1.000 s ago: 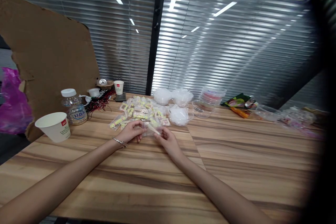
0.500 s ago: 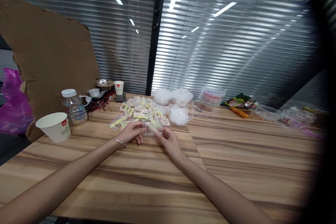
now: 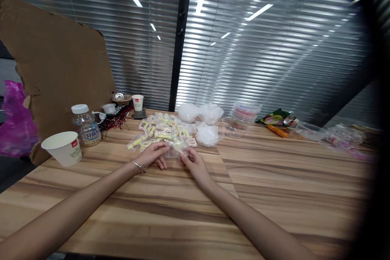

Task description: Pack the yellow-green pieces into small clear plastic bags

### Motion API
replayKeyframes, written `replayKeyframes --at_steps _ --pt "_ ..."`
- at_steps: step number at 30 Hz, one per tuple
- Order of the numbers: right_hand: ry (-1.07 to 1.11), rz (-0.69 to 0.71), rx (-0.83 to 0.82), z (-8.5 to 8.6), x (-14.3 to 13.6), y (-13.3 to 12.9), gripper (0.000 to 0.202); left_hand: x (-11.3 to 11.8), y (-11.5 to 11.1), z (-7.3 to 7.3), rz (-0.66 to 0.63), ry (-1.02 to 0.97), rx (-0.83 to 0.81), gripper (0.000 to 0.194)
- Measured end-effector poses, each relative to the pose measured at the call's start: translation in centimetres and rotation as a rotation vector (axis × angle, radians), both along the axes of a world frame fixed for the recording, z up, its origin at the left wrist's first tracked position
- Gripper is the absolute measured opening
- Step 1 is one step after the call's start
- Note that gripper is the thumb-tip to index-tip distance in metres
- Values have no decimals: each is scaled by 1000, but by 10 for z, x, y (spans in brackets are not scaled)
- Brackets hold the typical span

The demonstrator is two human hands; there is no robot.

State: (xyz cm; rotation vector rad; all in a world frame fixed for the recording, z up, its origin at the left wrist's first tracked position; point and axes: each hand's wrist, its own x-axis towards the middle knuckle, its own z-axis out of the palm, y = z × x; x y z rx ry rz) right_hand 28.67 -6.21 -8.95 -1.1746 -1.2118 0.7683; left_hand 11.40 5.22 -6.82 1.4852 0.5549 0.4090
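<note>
Bag (image 3: 174, 154) stretching crosswise on the near side of the pile (image 3: 164, 128)

Just in front of the pile, the clear bag is sitting between the left hand (image 3: 154, 154) and the right hand (image 3: 196, 165), its longer axis seeming to run from side to side. The left hand is gripping its left end between thumb and forefinger, the other fingers curling below; the right hand is pinching its right end. Neither is being nearer: both are touching it. A pale strip (image 3: 178, 148) is slanting across it, its lower end pointing toward the right hand; whether the strip is lying inside, I cannot tell.

Counting: two hands are sharing one bag. One pile of yellow-filled packets is spreading over the table (image 3: 146, 219), overlapping too much for a packet count. Right of the pile, three white bundles (image 3: 207, 135) are clustering; farther right of it, one stack of clear tubs (image 3: 245, 111) and one orange thing (image 3: 276, 131) are resting. Left of the pile, one bottle (image 3: 87, 128) and one near paper cup (image 3: 63, 150) are standing, while one far paper cup (image 3: 138, 103) is standing behind its left side.
</note>
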Motion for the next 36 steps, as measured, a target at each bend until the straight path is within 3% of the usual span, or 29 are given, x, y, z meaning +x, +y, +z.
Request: replayKeyframes --at_steps 9,21,36 --pt "-36 -31 -128 7 -4 -7 41 0 0 -1 57 -36 27 44" --pt "93 -24 -87 5 -4 -4 45 4 4 -5 130 -215 44 37" --pt "108 -4 -93 4 -4 -2 41 5 4 -3 162 -231 71 36"
